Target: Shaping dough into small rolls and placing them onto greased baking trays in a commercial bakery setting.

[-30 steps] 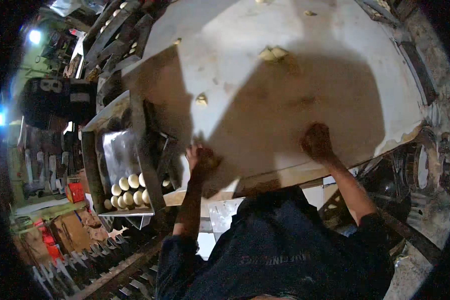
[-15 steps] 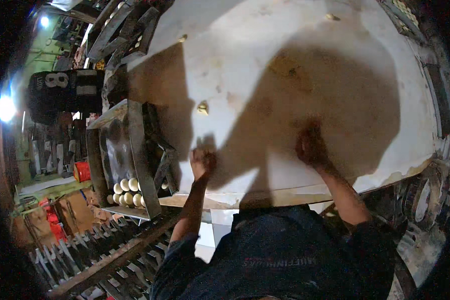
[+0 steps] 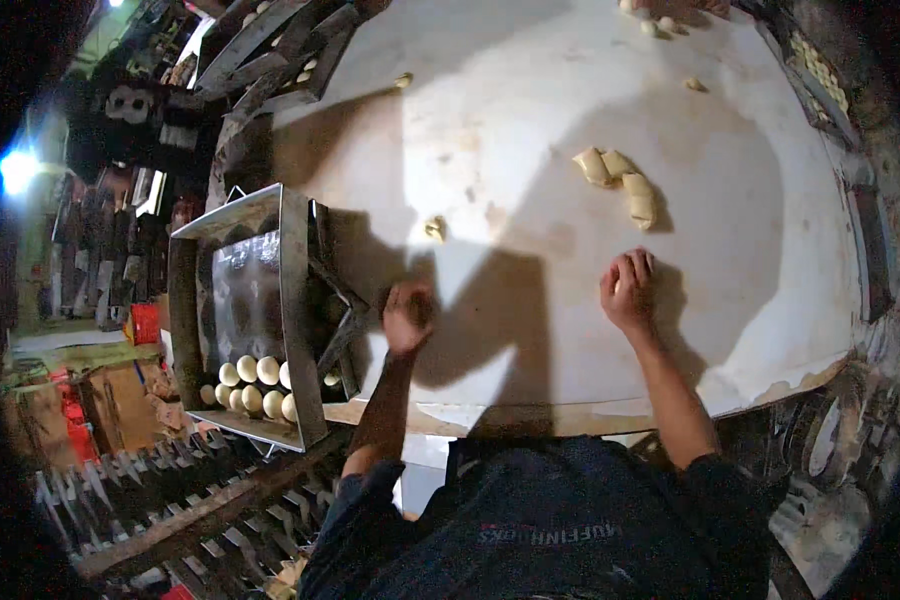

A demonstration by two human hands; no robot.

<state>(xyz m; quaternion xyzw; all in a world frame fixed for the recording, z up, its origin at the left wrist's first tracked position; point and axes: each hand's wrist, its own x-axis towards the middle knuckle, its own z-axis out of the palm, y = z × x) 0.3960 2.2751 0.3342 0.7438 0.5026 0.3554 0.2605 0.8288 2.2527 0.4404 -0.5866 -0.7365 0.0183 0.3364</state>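
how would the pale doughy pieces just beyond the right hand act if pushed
The pale doughy pieces would probably dent rather than stay stiff, given their puffy, rounded edges. Their blocky, flattish shapes suggest sliding or dragging more than rolling, unlike the round balls in the tray. Lying bunched together, they may shift as a group.

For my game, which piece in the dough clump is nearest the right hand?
The lowest dough piece, just beyond the right hand; the other pieces lie farther up.
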